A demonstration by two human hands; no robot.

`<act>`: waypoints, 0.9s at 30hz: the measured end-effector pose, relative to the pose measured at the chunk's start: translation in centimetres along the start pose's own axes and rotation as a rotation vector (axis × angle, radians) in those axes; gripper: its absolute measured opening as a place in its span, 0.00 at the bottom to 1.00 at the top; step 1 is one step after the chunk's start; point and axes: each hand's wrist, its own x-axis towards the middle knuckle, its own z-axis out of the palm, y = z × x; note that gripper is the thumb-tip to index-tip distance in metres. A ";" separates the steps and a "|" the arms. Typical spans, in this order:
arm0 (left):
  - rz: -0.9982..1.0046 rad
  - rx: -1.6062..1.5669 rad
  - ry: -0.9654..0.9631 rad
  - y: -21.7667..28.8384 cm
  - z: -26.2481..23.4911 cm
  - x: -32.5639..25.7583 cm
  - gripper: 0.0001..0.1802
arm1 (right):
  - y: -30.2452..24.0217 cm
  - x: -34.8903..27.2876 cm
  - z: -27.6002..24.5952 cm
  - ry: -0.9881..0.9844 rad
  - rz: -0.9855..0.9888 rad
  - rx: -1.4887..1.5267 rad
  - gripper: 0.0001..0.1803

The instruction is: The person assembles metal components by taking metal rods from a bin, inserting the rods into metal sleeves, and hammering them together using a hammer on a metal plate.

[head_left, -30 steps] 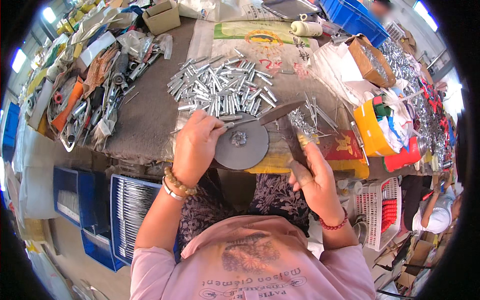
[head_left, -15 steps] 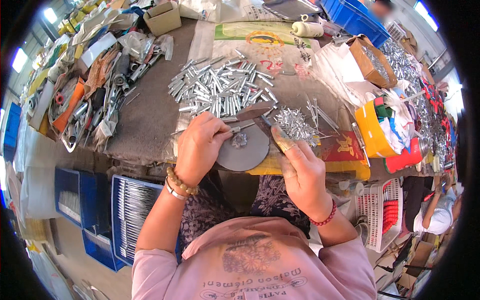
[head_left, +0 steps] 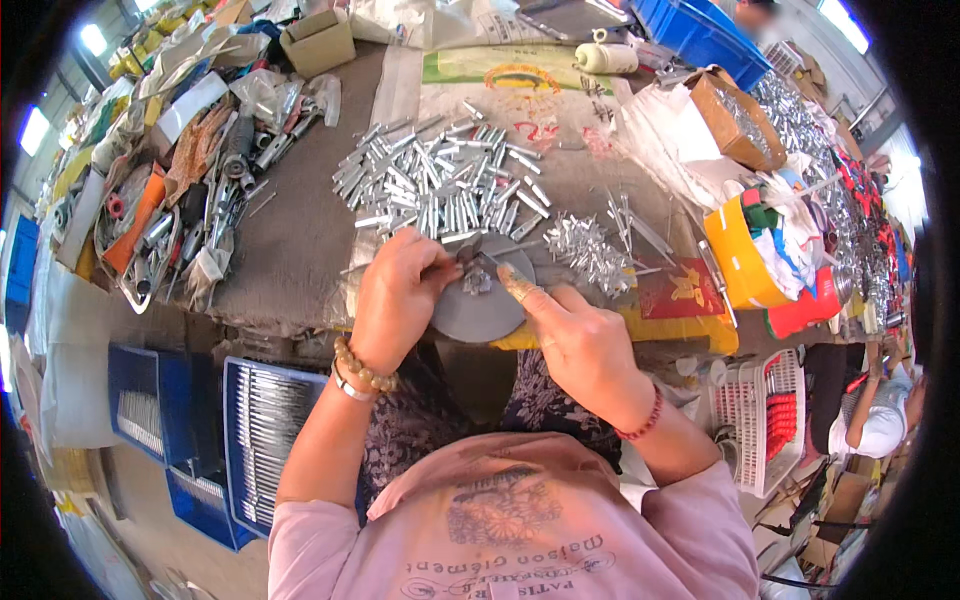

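Note:
My left hand [head_left: 400,290] is closed in a pinch at the left side of a round grey plate [head_left: 482,320]. Between its fingers is a thin metal rod [head_left: 353,268], whose end pokes out left of the hand. My right hand [head_left: 585,345] grips a hammer, its dark head [head_left: 470,252] low over the plate beside my left fingertips. A small shiny metal lump [head_left: 478,283] sits mid-plate, partly under the hammer. Behind the plate lies a heap of silver metal tubes [head_left: 440,170]. Small metal pins [head_left: 590,250] are piled right of it.
Bagged tools and scraps [head_left: 185,200] crowd the table's left. On the right stand a yellow container [head_left: 745,260] and a cardboard box [head_left: 735,120] of metal parts. Blue crates [head_left: 240,440] hold metal rods at lower left; a white basket [head_left: 735,420] stands at lower right, near another person.
The hammer has swung down from above the plate onto its middle area. My right hand has come lower and leftward with it. My left hand stays in nearly the same place.

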 end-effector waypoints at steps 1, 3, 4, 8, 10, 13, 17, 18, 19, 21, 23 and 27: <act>-0.021 -0.010 -0.009 -0.2 0.0 -0.2 0.06 | -0.4 0.4 -0.9 -0.018 0.023 0.018 0.35; -0.017 -0.030 0.001 0.0 -0.1 -0.1 0.06 | -0.9 0.9 -1.9 -0.037 0.045 0.038 0.35; -0.013 -0.052 0.013 0.0 -0.2 0.0 0.06 | -0.8 1.0 -2.2 0.066 0.025 0.128 0.34; -0.069 -0.085 0.001 0.1 -0.5 0.2 0.07 | -1.3 0.9 -3.9 0.256 -0.001 0.318 0.33; -0.062 -0.068 -0.016 0.0 -1.0 0.2 0.07 | -1.3 0.8 -3.3 0.323 -0.050 0.296 0.33; -0.085 -0.050 0.016 0.3 -1.3 0.3 0.07 | -0.2 0.2 0.6 0.047 0.046 0.114 0.34; -0.058 -0.057 -0.018 -0.3 -1.4 0.5 0.07 | -0.3 0.4 -1.8 0.057 0.011 0.090 0.33; -0.058 -0.072 -0.016 -0.2 -1.4 0.4 0.07 | -0.5 0.5 -2.2 0.148 -0.008 0.122 0.33; -0.059 -0.087 -0.011 -0.1 -1.5 0.4 0.07 | -0.6 0.7 -2.7 0.237 -0.030 0.154 0.32; -0.111 -0.098 -0.026 0.2 -2.0 0.0 0.06 | -1.5 1.0 -4.1 0.289 -0.043 0.201 0.31; -0.153 -0.114 -0.049 0.4 -2.6 -0.2 0.06 | -1.9 1.1 -4.6 0.352 -0.058 0.270 0.30; -0.216 -0.143 -0.081 0.4 -3.6 -0.7 0.06 | -1.2 0.2 -2.6 0.213 -0.025 0.301 0.31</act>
